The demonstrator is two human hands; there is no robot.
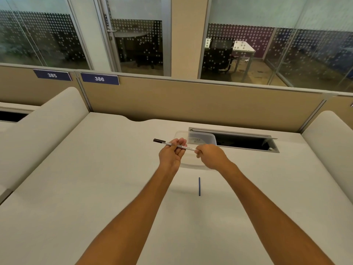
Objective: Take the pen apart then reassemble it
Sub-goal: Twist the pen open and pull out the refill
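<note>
I hold a slim white pen barrel (172,144) with a dark end pointing left, level above the desk. My left hand (172,153) grips its middle, fingers curled around it. At the barrel's right end my right hand (209,155) pinches the tip; what sits under those fingers is hidden. A thin blue stick, a separate pen part (199,186), lies alone on the desk (95,178) nearer to me, between my forearms.
A clear plastic lid or tray (202,138) lies just behind my hands, beside an open cable slot (248,143) in the desk. Tan partition panels (191,104) close off the back, with padded dividers left and right.
</note>
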